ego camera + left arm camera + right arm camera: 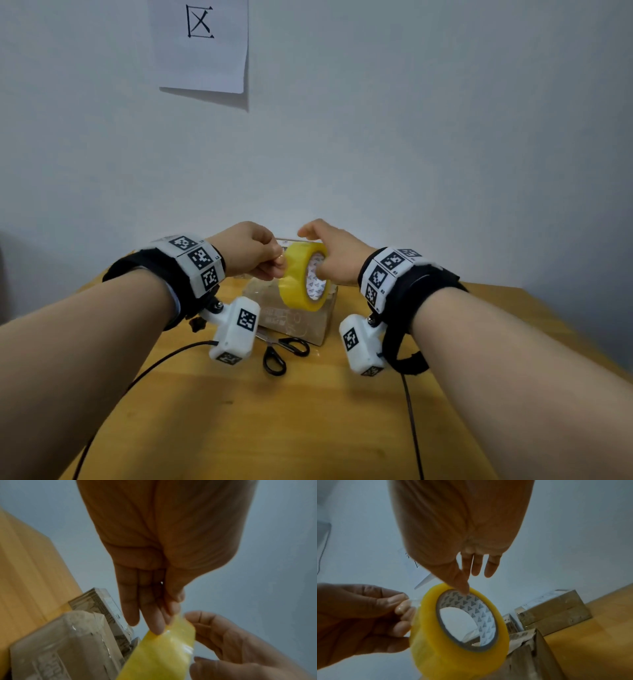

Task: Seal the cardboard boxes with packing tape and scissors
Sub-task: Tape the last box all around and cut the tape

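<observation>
A yellow roll of packing tape (301, 274) hangs in the air above a cardboard box (294, 318) that is wrapped in glossy tape. My right hand (334, 253) holds the roll (428, 642) at its top, thumb on the inner rim of the core. On the roll's left side, my left hand (255, 251) pinches the clear free end of the tape between thumb and forefinger. In the left wrist view the left fingers (154, 615) touch the roll (163, 653). Black-handled scissors (281, 349) lie on the table in front of the box.
The wooden table (308, 428) runs up to a pale wall bearing a paper sheet (202, 44). A second cardboard box (556, 612) stands behind the first, near the wall. Black cables (154, 363) trail from both wrist cameras across the table's front.
</observation>
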A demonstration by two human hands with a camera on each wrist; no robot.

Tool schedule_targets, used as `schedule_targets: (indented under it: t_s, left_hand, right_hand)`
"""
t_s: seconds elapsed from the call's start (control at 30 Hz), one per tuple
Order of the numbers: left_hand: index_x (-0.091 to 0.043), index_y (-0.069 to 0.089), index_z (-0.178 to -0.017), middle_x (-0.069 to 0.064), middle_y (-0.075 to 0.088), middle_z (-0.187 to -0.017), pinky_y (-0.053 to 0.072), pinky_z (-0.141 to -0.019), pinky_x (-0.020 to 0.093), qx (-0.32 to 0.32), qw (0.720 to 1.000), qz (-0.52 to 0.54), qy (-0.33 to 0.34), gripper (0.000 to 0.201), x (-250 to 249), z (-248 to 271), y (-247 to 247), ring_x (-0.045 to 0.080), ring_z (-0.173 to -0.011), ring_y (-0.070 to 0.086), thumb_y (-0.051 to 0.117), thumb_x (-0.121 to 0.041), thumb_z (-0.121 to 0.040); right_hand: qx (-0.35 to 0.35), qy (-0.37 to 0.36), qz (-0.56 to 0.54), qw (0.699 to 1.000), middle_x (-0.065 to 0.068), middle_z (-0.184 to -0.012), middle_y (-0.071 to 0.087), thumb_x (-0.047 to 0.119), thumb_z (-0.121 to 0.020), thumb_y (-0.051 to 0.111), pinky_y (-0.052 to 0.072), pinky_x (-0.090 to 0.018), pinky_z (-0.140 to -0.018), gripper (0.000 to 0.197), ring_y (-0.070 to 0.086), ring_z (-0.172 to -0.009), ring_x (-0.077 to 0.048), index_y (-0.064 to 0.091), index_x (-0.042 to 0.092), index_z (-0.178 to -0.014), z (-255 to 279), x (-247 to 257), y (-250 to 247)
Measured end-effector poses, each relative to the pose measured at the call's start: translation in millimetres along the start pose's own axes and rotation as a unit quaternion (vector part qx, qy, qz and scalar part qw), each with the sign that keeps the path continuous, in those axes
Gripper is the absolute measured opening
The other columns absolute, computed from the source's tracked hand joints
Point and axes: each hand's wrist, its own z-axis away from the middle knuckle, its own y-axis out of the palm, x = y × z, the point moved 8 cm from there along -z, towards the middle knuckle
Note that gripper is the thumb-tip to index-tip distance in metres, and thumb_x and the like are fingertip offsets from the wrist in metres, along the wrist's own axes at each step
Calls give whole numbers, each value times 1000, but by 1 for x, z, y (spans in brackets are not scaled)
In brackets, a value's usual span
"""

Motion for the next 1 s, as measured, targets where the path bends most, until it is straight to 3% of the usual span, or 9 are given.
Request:
schedule_targets:
  t_s: [0.1, 0.2, 0.27, 0.47, 0.63, 0.77, 0.87, 0.93, 1.0]
  left_hand:
    - [-3, 59, -80, 12, 68, -80, 58, -78, 33, 17, 1000, -11, 17, 24, -5, 3, 6, 22, -77, 67, 48, -10, -100]
    - [-3, 60, -81, 8, 67, -74, 56, -69, 31, 22, 999, -27, -1, 24, -1, 3, 7, 20, -70, 65, 47, -10, -100]
    - [-3, 59, -84, 10, 64, -76, 52, -61, 30, 25, 999, -21, -25, 23, 4, 5, 8, 20, -63, 61, 45, -11, -100]
    - [-5, 53, -81, 11, 54, -74, 42, -58, 29, 46, 997, 4, -56, 13, 9, 8, 14, 19, -59, 48, 55, -9, -93]
    - [-9, 54, -80, 9, 54, -74, 50, -59, 30, 45, 995, -65, -61, 15, 14, 5, 10, 18, -61, 49, 55, -8, -95]
    - [-11, 55, -81, 13, 49, -80, 46, -69, 34, 92, 982, -133, -94, 15, 17, 7, 10, 22, -66, 44, 49, -4, -92]
    - [-11, 56, -86, 10, 58, -83, 49, -72, 35, 51, 981, -160, -100, 11, 18, 3, 3, 21, -73, 57, 50, -4, -90]
    - [-10, 55, -86, 9, 61, -87, 52, -74, 37, 21, 986, -132, -98, 14, 18, 0, 3, 20, -77, 63, 48, 1, -90]
    - [-7, 55, -84, 12, 60, -83, 54, -77, 40, 14, 992, -79, -94, 17, 19, -2, 6, 23, -74, 63, 47, 7, -90]
  right_hand:
    - [20, -17, 64, 998, -4, -134, 51, 13, -78, 71, 49, -43, -96, 71, 52, -119, -25, 42, 31, -141, -3, 5, 8]
    - [33, -8, 147, 988, -5, -107, 53, 24, -79, 73, 49, -37, -83, 24, 52, -103, -27, 58, 31, -97, -1, 1, 11]
    - [33, -16, 104, 994, -3, -96, 57, 21, -81, 72, 48, -34, -75, 20, 56, -93, -26, 53, 26, -81, 3, 1, 13]
    - [1, -23, 31, 999, 5, -83, 55, 13, -83, 67, 43, -29, -69, 18, 57, -86, -22, 51, 22, -83, 7, 0, 14]
    - [-3, -17, 88, 996, -5, -98, 62, 16, -88, 61, 44, -30, -71, 16, 60, -93, -26, 54, 15, -102, 6, -4, 17]
    - [48, -6, 45, 998, -1, -103, 59, 34, -78, 77, 52, -37, -78, 44, 59, -94, -23, 51, 20, -111, 11, -7, 23]
    - [110, 26, -61, 992, 6, -121, 57, 63, -74, 68, 47, -39, -94, 58, 55, -110, -18, 50, 40, -124, 17, -3, 30]
    - [117, 28, -83, 989, 9, -126, 58, 76, -73, 54, 43, -43, -102, 53, 55, -115, -16, 57, 46, -117, 18, 0, 29]
    - [116, 27, -84, 989, 7, -115, 62, 68, -83, 54, 47, -45, -100, 37, 59, -107, -15, 64, 40, -105, 21, 0, 24]
